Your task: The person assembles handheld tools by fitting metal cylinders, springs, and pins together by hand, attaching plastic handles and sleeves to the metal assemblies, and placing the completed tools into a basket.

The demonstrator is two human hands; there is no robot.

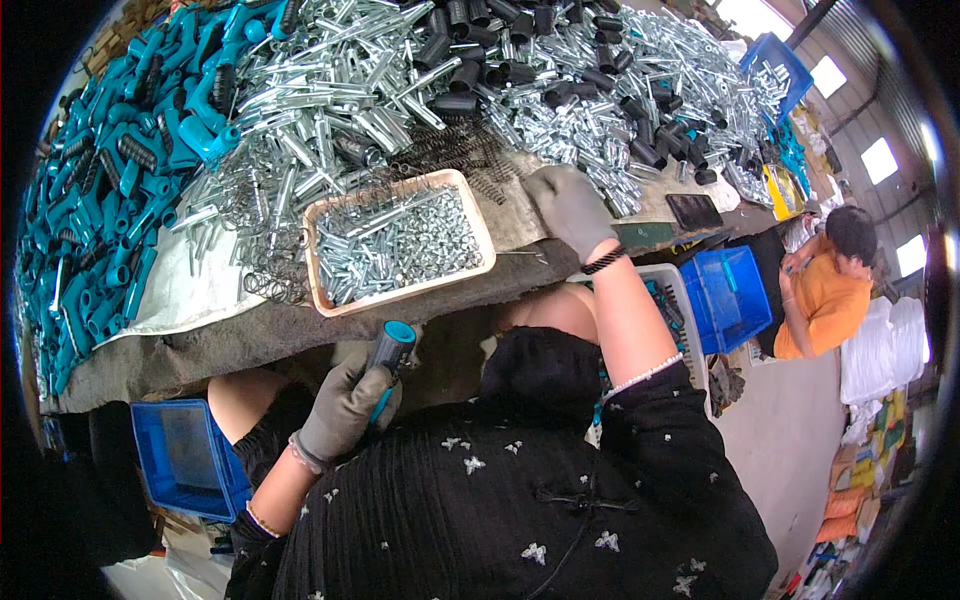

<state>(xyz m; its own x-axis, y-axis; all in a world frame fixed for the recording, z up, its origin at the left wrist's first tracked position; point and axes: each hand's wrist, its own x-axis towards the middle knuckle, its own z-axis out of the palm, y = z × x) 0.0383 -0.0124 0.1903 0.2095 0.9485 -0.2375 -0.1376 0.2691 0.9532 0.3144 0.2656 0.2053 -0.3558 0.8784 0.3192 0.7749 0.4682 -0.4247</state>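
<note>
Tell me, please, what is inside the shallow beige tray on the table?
The beige tray holds a heap of small shiny metal tubes, with a few dark wire springs near its far edge. The tray's bottom is covered.

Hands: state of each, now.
Left hand: closed on a teal handle.
Right hand: holds nothing visible, resting on the table near the tray.

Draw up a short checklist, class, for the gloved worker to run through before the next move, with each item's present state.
1. Left hand has a firm grip on the teal-tipped handle part: ok.
2. Right hand is free on the table edge: ok.
3. Tray holds metal pieces: ok.
4. Tray sits fully on the table: ok.
5. Springs are within reach: ok.
6. Handle part is fully fitted: cannot tell.
</note>
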